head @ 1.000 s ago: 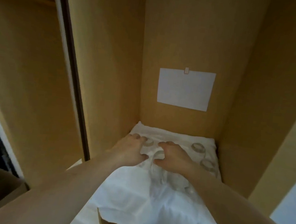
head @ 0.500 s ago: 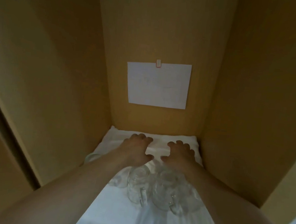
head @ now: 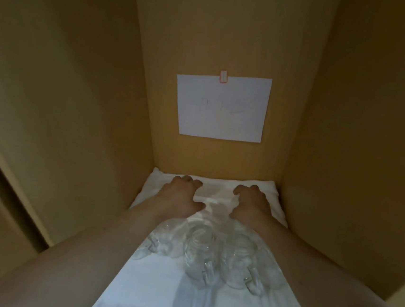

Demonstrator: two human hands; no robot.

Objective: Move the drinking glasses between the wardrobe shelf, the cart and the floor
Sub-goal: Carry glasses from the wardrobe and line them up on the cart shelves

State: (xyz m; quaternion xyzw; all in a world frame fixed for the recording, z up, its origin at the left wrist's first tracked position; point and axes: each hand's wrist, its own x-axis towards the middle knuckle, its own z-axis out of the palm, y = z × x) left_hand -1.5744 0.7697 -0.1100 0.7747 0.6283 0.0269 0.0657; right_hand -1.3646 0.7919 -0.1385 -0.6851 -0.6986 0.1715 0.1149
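Both your hands are deep in the wardrobe shelf [head: 217, 190], past the glasses. Left hand [head: 180, 195] and right hand [head: 251, 202] rest on the white cloth [head: 148, 291], fingers curled down, nothing held; whether they pinch the cloth, cannot tell. The drinking glasses [head: 216, 256] stand clustered behind your hands, toward you, between your forearms, upright, handles facing you. The two clear mugs sit nearer your right forearm; blurrier ones lie left, by your left forearm. Side walls close in tight on both sides, back wall with paper sheet [head: 222, 107] just ahead. Open room is only back toward you along the cloth.
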